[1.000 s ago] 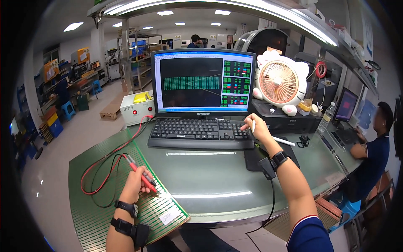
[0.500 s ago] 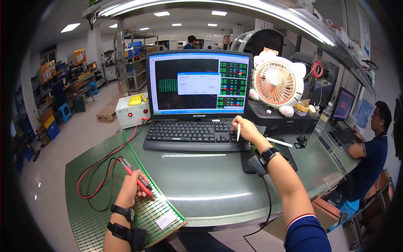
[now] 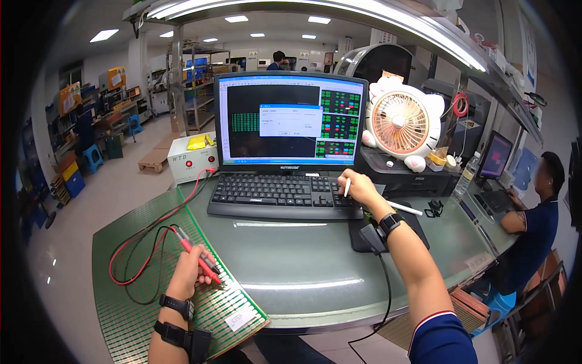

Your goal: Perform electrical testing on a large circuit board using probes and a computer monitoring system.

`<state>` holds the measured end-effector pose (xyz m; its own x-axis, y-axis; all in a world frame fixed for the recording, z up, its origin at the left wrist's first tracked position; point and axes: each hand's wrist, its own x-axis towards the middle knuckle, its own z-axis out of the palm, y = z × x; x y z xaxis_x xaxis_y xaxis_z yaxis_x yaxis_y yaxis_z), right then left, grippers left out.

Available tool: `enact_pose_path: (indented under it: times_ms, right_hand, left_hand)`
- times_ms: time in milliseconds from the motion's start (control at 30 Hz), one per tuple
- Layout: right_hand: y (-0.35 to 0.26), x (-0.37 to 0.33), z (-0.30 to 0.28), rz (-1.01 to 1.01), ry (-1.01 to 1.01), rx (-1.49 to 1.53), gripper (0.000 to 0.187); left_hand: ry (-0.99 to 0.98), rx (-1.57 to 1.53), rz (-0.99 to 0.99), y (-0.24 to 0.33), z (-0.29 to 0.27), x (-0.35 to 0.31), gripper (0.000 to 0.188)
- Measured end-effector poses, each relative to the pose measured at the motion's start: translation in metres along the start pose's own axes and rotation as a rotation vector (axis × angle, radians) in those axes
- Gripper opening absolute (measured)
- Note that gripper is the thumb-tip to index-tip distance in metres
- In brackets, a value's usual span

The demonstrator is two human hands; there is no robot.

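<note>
While the left hand [image 3: 193, 267] grips red and black test probes [image 3: 203, 262] on the green circuit panel [image 3: 136, 297] near left, the right hand [image 3: 362, 189] pinches a white pen [image 3: 346, 187] over the keyboard [image 3: 284, 195]. Both rest on a glass-topped bench [image 3: 303, 255]; a workshop with shelving [image 3: 191, 91] lies far left.
</note>
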<state>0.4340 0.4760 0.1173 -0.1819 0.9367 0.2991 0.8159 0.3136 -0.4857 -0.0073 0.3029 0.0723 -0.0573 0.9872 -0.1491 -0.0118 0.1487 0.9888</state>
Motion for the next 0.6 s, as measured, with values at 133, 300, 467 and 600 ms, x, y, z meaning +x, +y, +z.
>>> enact_pose_path:
  times_ms: [133, 300, 467, 600]
  right_hand:
    - [0.017, 0.002, 0.003, 0.141, 0.363, -0.326, 0.025]
    - [-0.008, -0.003, -0.003, 0.096, 0.161, -0.312, 0.024]
    - [0.001, 0.013, 0.012, 0.003, 0.15, -0.194, 0.023]
    - [0.001, 0.009, 0.01, -0.018, 0.078, -0.156, 0.022]
  left_hand:
    - [0.001, -0.011, -0.007, -0.001, 0.002, 0.001, 0.04]
    - [-0.001, 0.021, -0.004, 0.0, -0.001, 0.0, 0.04]
    - [0.031, 0.014, 0.023, 0.002, 0.002, 0.0, 0.039]
    - [-0.006, 0.03, 0.007, 0.0, 0.002, 0.001, 0.039]
